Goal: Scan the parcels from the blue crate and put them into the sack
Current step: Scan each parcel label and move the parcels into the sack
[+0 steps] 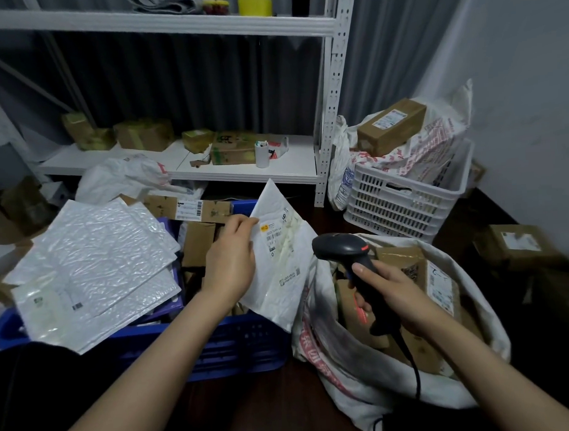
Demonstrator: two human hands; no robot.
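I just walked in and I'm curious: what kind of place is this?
Probably a small parcel sorting room: a handheld scanner, a blue crate of labelled parcels, and a sack holding boxes.

Left hand [230, 264] gripping white mailer [280, 257] above blue crate [217, 346]; right hand [397, 295] holding scanner [349, 255] over sack [395, 382]

Blue crate [217, 350], white mailer [278, 247], black scanner [339, 249]

The blue crate [216, 343] sits left of the sack [411, 381], touching it. Behind the crate stands a shelf [243, 171]. Flat mailers [94, 270] lie on the crate's left side, apparently overhanging.
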